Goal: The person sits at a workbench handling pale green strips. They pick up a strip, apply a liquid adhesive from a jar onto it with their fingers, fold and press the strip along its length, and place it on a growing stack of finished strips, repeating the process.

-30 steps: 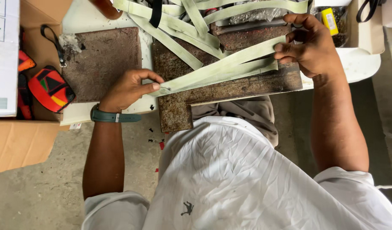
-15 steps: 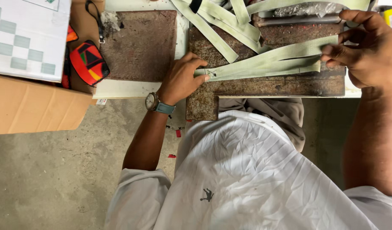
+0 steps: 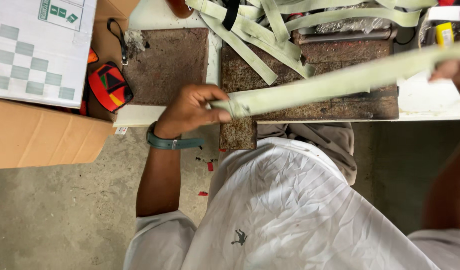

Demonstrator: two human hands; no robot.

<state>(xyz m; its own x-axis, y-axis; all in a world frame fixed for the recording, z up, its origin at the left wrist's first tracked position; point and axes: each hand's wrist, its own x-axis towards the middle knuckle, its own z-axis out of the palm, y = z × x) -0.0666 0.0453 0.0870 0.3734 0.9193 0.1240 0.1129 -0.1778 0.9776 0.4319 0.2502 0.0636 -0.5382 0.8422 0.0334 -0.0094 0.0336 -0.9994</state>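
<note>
My left hand (image 3: 192, 109) pinches one end of a long pale green strip (image 3: 340, 80), stretched rightward over a rusty brown metal slab (image 3: 320, 102). My right hand (image 3: 452, 72) is blurred at the right edge and grips the strip's other end. Several more pale green strips (image 3: 270, 35) lie piled at the top of the slab. A teal watch band (image 3: 167, 142) circles my left wrist.
A second brown slab (image 3: 165, 65) lies to the left on the white table (image 3: 140, 115). A red, black and yellow pouch (image 3: 110, 86) sits beside cardboard boxes (image 3: 45, 135) at left. A small yellow item (image 3: 444, 34) lies top right. Concrete floor (image 3: 65, 215) is below.
Both hands have lifted the strip off the slab and pulled it taut; my right hand moved toward the right edge. The view shifted slightly.
</note>
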